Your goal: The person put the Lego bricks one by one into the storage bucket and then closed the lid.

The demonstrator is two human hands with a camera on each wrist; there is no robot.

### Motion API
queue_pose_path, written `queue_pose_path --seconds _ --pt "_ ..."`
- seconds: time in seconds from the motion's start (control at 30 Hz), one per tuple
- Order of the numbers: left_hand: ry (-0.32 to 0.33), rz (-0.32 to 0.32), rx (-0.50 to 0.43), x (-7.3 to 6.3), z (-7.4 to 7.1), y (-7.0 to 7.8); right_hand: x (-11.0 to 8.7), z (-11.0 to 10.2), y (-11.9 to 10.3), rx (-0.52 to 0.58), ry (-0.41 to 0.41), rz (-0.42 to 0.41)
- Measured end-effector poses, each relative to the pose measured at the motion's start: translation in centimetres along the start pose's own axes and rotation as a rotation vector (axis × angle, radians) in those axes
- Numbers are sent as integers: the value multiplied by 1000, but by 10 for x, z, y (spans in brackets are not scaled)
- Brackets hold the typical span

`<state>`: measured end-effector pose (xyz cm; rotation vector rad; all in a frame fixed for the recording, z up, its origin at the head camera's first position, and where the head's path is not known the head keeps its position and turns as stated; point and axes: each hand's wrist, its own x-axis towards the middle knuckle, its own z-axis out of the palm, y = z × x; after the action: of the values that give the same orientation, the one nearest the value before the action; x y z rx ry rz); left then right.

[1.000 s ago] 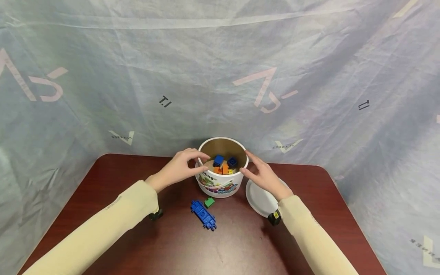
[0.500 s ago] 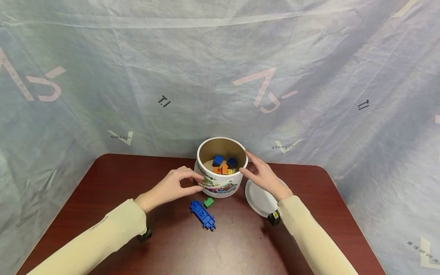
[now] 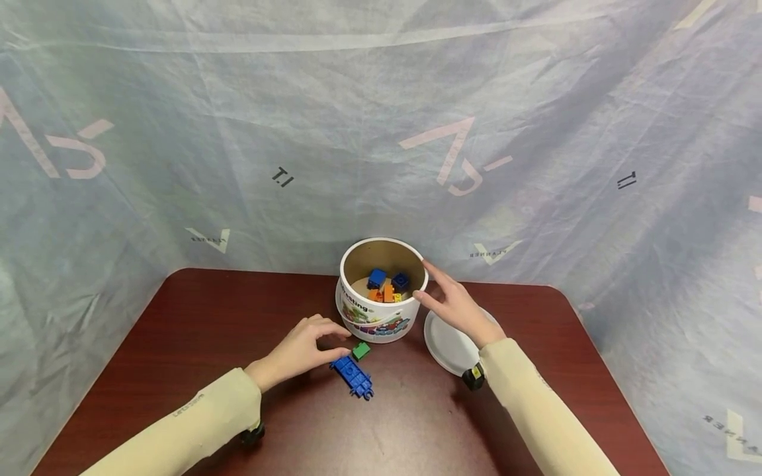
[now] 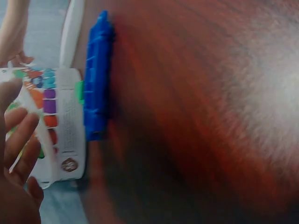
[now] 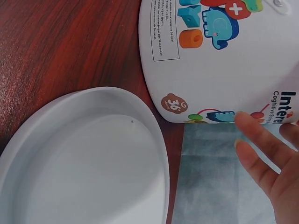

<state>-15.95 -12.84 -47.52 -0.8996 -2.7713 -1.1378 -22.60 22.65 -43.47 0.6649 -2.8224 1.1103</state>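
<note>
A white printed bucket (image 3: 383, 324) stands upright near the back edge, with blue, orange and yellow blocks (image 3: 389, 293) inside. My right hand (image 3: 455, 307) rests its fingertips on the bucket's right side; in the right wrist view its fingers (image 5: 261, 140) are extended along the wall. In front of the bucket, a small green block (image 3: 360, 351) lies beside a long blue toy base (image 3: 354, 379). My left hand (image 3: 297, 350) hovers at their left, thumb and fingers apart, holding nothing. Its thumb overlaps the blue base's far end in the head view; contact cannot be told.
The white round lid (image 3: 452, 344) lies on the dark red table (image 3: 405, 430), right of the bucket and under my right wrist. A grey sheet (image 3: 357, 132) hangs behind and at both sides of the table.
My left hand has drawn back from the bucket's rim, coming down towards the green block and blue base. My right hand has stayed at the bucket's side.
</note>
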Motion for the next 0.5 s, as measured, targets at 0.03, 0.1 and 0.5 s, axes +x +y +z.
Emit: queue_pose_path --seconds 0.03,0.1,0.5 --pt "10 -1 17 0 4 -1 0 0 0 -1 0 1" --pt "27 -3 57 1 10 -3 -1 1 0 1 -3 2" --pt "29 -62 190 11 41 0 -1 -1 -1 2 4 -3"
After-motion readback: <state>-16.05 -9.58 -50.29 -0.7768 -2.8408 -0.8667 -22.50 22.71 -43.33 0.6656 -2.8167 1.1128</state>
